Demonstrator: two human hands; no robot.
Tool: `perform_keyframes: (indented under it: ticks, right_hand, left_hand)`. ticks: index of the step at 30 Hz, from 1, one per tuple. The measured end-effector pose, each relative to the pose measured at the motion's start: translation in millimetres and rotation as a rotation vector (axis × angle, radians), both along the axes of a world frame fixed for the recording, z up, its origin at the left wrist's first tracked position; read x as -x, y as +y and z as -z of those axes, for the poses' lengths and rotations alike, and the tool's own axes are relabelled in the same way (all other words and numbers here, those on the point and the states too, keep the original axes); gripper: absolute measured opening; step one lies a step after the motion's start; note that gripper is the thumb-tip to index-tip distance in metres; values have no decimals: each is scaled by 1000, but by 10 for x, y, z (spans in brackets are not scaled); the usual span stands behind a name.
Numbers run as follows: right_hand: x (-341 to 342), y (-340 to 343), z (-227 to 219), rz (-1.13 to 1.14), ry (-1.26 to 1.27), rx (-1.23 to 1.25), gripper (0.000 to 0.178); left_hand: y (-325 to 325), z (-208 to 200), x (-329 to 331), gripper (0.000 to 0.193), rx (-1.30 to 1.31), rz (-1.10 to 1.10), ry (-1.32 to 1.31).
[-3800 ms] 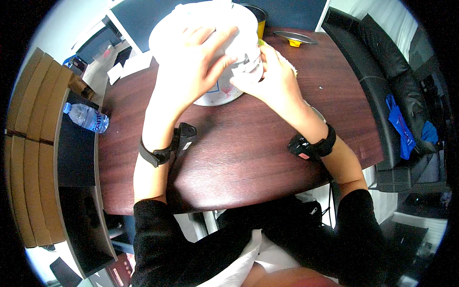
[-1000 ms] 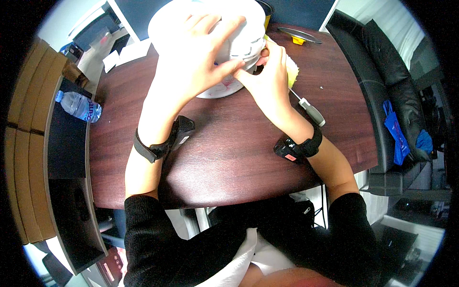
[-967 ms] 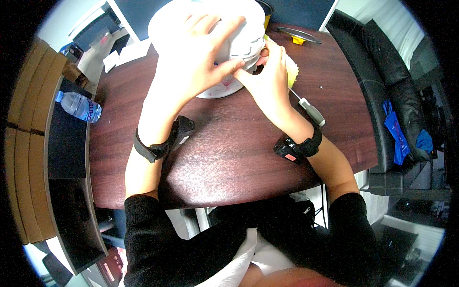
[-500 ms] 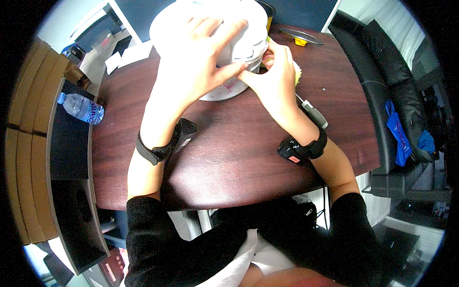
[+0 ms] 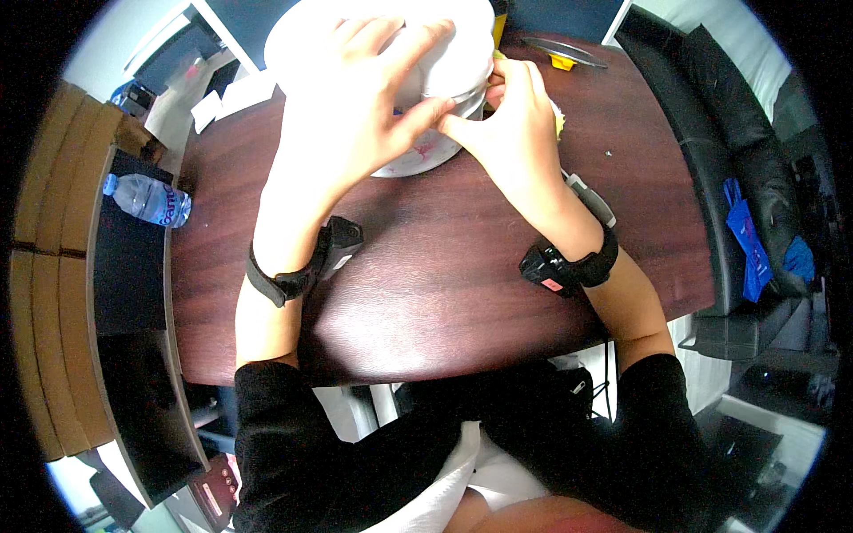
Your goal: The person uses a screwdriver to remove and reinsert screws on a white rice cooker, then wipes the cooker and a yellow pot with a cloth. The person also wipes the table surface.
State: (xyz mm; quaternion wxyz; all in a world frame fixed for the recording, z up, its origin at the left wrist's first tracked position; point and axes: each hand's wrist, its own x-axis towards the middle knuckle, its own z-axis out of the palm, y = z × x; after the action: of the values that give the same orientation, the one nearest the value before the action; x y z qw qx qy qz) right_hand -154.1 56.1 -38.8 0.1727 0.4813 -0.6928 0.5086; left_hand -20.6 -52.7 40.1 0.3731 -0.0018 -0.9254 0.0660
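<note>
A white, rounded dish (image 5: 462, 67), much washed out by glare, stands at the far side of the brown table. Beneath it shows the rim of a white plate (image 5: 425, 162) with a pink pattern. My left hand (image 5: 342, 120) lies spread over the dish's left side and top, its thumb reaching toward the right. At the dish's right edge my right hand (image 5: 515, 133) is closed, thumb and fingers pinching the rim; both thumb tips nearly meet there. What the right fingertips press on underneath is hidden. Behind that hand peeks a yellow fluffy thing (image 5: 559, 121).
By my right wrist lies a grey-handled tool (image 5: 593, 202), partly covered. A round lid with a yellow knob (image 5: 562, 63) rests at the far right. White papers (image 5: 247, 92) lie far left, a water bottle (image 5: 149, 200) left of the table. A black sofa (image 5: 755, 142) borders the right.
Wrinkles and folds seen earlier on the dish's right side now look smoother. Both hands keep nearly the same hold. The whole view has shifted slightly.
</note>
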Motion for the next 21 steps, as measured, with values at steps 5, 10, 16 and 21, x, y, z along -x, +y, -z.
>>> perform_keyframes:
  ticks: [5,10,16,21]
  right_hand:
    - [34,36,-63,-17,69,-67,69]
    - [358,226,-280,-202,138,-136,58]
    - [534,273,-681,-301,398,-316,70]
    - [655,126,-766,-455,484,-355,68]
  left_hand:
    - [-114,113,38,57,46,-22,70]
    - [-96,84,32,58,52,-26,70]
    - [-106,81,35,60,55,-33,59]
    - [-87,62,40,60,53,-60,23]
